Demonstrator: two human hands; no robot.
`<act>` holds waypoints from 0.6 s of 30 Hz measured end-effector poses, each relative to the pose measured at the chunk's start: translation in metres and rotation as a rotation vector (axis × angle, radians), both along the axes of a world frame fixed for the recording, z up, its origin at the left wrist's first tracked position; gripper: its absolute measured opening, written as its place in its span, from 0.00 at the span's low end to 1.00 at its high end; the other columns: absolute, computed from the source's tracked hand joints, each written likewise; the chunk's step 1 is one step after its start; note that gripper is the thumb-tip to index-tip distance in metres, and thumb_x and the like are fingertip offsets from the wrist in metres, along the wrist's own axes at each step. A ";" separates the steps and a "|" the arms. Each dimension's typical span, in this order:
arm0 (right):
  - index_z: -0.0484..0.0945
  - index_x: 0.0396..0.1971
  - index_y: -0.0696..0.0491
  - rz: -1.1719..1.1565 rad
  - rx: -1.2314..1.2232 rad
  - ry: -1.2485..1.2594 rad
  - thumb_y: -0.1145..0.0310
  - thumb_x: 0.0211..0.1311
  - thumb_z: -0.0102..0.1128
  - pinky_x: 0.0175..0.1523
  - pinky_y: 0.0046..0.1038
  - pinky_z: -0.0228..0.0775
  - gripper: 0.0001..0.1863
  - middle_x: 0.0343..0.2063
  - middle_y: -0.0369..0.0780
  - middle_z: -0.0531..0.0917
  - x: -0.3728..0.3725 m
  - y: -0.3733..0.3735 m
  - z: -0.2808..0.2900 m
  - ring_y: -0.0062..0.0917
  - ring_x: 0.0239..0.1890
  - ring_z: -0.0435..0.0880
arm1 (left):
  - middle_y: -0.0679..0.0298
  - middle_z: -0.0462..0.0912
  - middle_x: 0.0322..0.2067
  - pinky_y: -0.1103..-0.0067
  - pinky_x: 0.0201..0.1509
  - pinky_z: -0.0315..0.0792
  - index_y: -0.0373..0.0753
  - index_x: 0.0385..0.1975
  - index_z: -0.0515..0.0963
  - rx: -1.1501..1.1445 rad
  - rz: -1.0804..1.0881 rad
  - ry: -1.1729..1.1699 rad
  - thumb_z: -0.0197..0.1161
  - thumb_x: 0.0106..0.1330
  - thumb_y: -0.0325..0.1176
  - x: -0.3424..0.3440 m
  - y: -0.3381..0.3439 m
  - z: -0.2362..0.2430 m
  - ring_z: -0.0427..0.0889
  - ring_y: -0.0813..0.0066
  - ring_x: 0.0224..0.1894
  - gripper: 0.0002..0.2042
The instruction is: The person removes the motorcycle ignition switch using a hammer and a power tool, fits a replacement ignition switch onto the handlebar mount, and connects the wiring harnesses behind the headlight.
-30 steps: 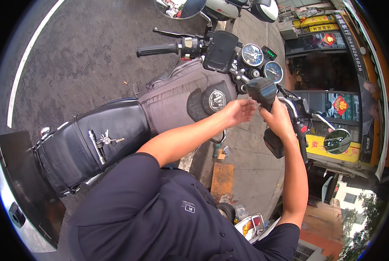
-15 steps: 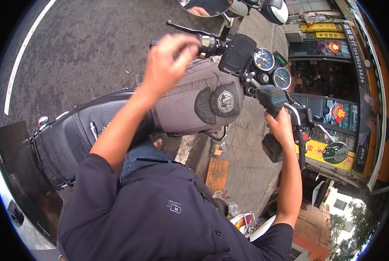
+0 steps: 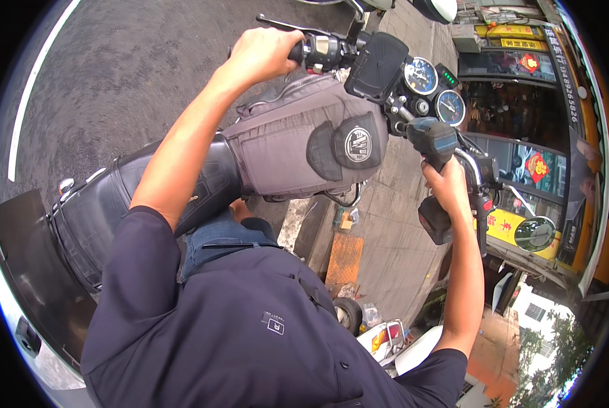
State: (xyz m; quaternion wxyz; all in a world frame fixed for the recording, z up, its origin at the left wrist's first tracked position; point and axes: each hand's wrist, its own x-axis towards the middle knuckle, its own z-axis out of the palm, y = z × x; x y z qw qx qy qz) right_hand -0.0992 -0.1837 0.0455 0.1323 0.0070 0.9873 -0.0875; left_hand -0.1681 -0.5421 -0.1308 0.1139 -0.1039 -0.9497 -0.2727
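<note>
My left hand [image 3: 260, 56] is closed round the left handlebar grip [image 3: 295, 52] of a motorcycle, just beside the switch block [image 3: 321, 51]. In my right hand [image 3: 449, 189] is a black and blue cordless power driver [image 3: 432, 138], held by its handle. Its head lies near the middle of the handlebar, and its battery [image 3: 435, 219] sticks out below my fist. Any bit at its front cannot be made out. Between my arms is the tank, under a grey-brown cover [image 3: 277, 143] with black pockets.
Two round gauges [image 3: 450, 107] and a black square pouch [image 3: 378, 64] sit at the handlebar's middle. A round mirror [image 3: 535, 234] juts out at the right. The black seat [image 3: 87, 228] and a dark top box [image 3: 29, 251] lie left. A white scooter [image 3: 379, 340] is parked lower right.
My left hand, raised and loose before, has come down onto the left handlebar grip and closed on it. My right hand keeps hold of the power driver, with little shift. Metal pieces on the seat are now hidden.
</note>
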 end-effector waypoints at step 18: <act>0.76 0.42 0.58 0.017 0.003 -0.073 0.67 0.51 0.61 0.42 0.33 0.71 0.18 0.29 0.46 0.83 -0.010 0.009 0.010 0.33 0.32 0.82 | 0.61 0.82 0.34 0.66 0.42 0.76 0.44 0.40 0.77 0.071 0.075 0.154 0.67 0.51 0.35 0.010 0.007 -0.010 0.82 0.60 0.40 0.15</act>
